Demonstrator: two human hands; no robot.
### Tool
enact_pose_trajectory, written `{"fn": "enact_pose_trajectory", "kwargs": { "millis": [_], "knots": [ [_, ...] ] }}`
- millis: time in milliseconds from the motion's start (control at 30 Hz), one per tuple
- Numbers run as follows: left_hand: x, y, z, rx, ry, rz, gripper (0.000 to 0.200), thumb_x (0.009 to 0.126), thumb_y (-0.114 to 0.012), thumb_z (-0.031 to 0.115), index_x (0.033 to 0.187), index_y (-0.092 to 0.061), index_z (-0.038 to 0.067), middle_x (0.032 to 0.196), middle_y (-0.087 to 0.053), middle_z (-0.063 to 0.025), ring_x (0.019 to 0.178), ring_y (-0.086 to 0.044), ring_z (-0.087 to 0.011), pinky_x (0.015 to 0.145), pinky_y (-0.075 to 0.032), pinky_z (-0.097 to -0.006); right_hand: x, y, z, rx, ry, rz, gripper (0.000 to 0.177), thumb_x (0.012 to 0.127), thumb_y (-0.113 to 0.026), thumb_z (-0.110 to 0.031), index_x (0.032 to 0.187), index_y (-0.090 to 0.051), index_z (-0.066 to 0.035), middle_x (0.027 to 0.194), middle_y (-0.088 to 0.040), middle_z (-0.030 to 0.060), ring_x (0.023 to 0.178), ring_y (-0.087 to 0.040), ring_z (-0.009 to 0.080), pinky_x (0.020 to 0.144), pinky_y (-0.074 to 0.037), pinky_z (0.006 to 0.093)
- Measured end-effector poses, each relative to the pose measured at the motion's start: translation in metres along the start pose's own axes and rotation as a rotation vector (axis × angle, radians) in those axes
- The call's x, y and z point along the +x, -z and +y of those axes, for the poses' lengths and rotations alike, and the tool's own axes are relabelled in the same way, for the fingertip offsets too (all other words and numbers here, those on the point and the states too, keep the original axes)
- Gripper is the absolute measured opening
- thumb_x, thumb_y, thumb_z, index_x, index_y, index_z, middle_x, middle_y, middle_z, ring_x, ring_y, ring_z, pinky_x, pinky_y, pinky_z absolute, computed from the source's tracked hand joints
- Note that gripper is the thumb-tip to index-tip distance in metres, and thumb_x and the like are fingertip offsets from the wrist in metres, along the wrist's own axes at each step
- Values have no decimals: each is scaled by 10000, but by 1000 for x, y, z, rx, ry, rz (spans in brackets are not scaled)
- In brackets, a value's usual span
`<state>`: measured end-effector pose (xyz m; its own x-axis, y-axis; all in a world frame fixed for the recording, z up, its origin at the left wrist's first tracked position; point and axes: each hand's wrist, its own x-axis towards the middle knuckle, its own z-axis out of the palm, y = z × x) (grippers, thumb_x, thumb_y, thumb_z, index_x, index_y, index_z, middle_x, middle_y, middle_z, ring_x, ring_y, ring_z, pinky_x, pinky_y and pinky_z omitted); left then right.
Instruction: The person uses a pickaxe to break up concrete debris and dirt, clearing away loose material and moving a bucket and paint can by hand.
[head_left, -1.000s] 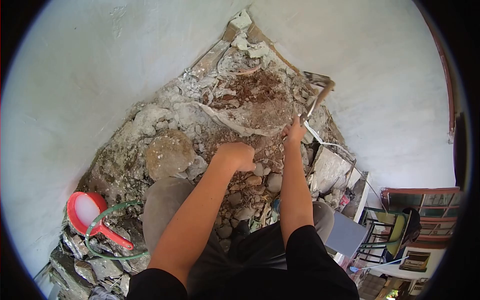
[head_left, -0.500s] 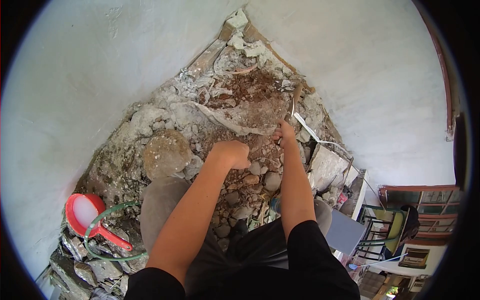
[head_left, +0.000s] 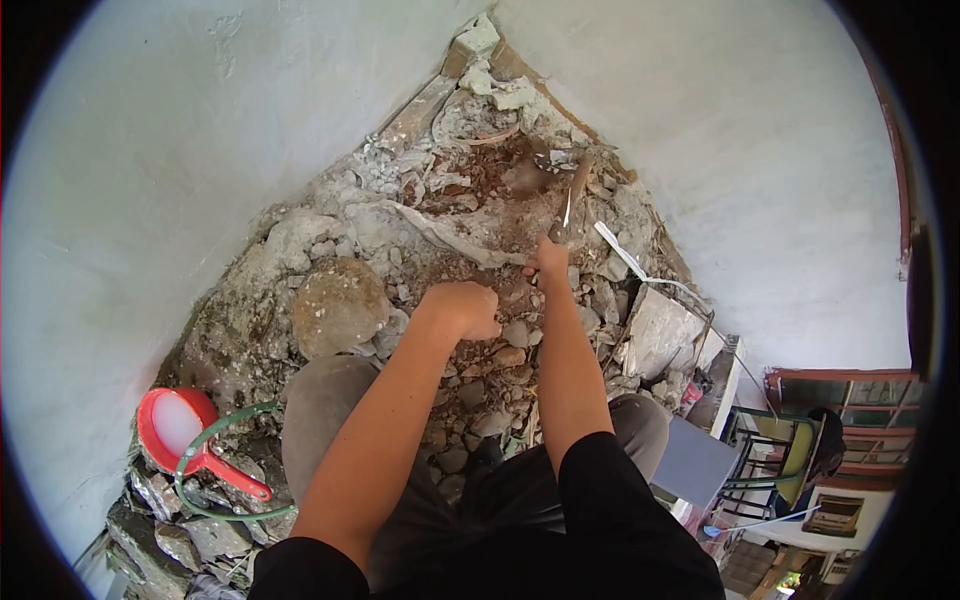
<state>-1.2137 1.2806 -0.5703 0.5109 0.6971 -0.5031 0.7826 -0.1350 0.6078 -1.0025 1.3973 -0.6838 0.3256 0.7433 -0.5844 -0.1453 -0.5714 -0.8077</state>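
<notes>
My right hand point(head_left: 548, 258) is wrapped round the lower end of a short hand tool point(head_left: 572, 203). The tool is brown with a bright edge, and its far end reaches towards the dug reddish soil point(head_left: 500, 170) in the corner. Over the stones in front of my knees, my left hand point(head_left: 462, 308) is curled into a fist; its palm side is hidden, and I cannot tell whether anything is in it. A large rounded stone point(head_left: 340, 307) lies to the left of this fist. A torn pale strip point(head_left: 450, 240) crosses the soil beyond both hands.
Plastered walls meet at the far corner. A red dipper point(head_left: 172, 425) and a green hose point(head_left: 182, 485) lie on rubble at left. At right are a white strap point(head_left: 620, 250), a leaning slab point(head_left: 660, 330), a grey board point(head_left: 690, 460) and a chair point(head_left: 795, 455).
My right hand has shifted left and slightly nearer the fist, bringing the tool with it. Dust now hazes the soil by the tool's far end. My left fist stays in place.
</notes>
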Motion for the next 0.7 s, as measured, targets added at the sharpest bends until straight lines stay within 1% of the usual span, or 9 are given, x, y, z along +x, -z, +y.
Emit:
{"fn": "enact_pose_trajectory", "kwargs": {
  "millis": [100, 200, 367, 400, 500, 533, 600, 633, 700],
  "knots": [
    [4, 2, -1, 16, 16, -78, 394, 823, -565, 364, 965, -667, 11, 994, -665, -173, 918, -645, -321, 802, -517, -446, 1, 14, -6, -93, -23, -4, 203, 880, -519, -139, 771, -349, -113, 533, -267, -24, 395, -276, 113, 376, -254, 301],
    [-2, 8, -1, -24, 1, -52, 391, 823, -566, 363, 976, -668, 18, 985, -666, -172, 907, -647, -319, 791, -518, -444, 1, 21, -18, -96, -7, -18, 221, 874, -529, -142, 757, -343, -112, 534, -282, -20, 396, -285, 106, 372, -258, 302],
    [1, 7, 0, 9, 0, -69, 394, 818, -569, 363, 985, -666, 21, 956, -667, -169, 876, -649, -312, 771, -520, -437, 4, 27, -41, -378, 56, -33, 251, 870, -544, -140, 716, -349, -104, 535, -316, -8, 395, -315, 113, 361, -269, 307],
    [4, 7, 1, 7, -9, -64, 395, 817, -568, 364, 984, -665, 19, 944, -667, -169, 863, -650, -307, 764, -519, -434, 3, 32, -45, -375, 61, -19, 251, 870, -544, -140, 716, -349, -104, 535, -316, -8, 395, -315, 113, 361, -269, 307],
    [11, 4, 3, 3, -27, -63, 393, 819, -565, 361, 987, -661, 19, 925, -667, -164, 847, -649, -298, 750, -516, -434, 1, 32, -53, -534, 116, -59, 265, 865, -565, -135, 709, -353, -99, 550, -330, -6, 398, -310, 105, 367, -269, 292],
    [14, 3, 4, 2, -30, -55, 393, 819, -565, 361, 987, -661, 19, 925, -667, -164, 847, -649, -298, 750, -516, -434, -2, 31, -51, -429, 69, -105, 275, 861, -573, -135, 704, -350, -95, 557, -355, 1, 399, -326, 108, 369, -284, 301],
    [17, 0, 3, 19, -23, -62, 382, 822, -563, 347, 987, -658, 17, 918, -667, -163, 840, -650, -294, 743, -514, -432, -10, 29, -42, -297, -148, -217, 232, 854, -580, -134, 732, -393, -71, 562, -383, 12, 402, -353, 117, 368, -299, 306],
    [13, 5, 7, 21, -23, -58, 382, 822, -563, 347, 987, -658, 17, 918, -667, -163, 840, -650, -294, 743, -514, -432, -14, 28, -29, -297, -144, -218, 232, 854, -580, -134, 732, -393, -71, 562, -383, 12, 402, -353, 117, 368, -299, 306],
    [6, 12, 13, -28, 73, -121, 424, 783, -600, 308, 1119, -647, 55, 1146, -641, -156, 1031, -632, -290, 878, -513, -409, -22, 20, -8, -578, 10, -84, 190, 826, -608, -147, 789, -492, -1, 573, -468, 69, 408, -435, 176, 355, -331, 318]
  ]
}}
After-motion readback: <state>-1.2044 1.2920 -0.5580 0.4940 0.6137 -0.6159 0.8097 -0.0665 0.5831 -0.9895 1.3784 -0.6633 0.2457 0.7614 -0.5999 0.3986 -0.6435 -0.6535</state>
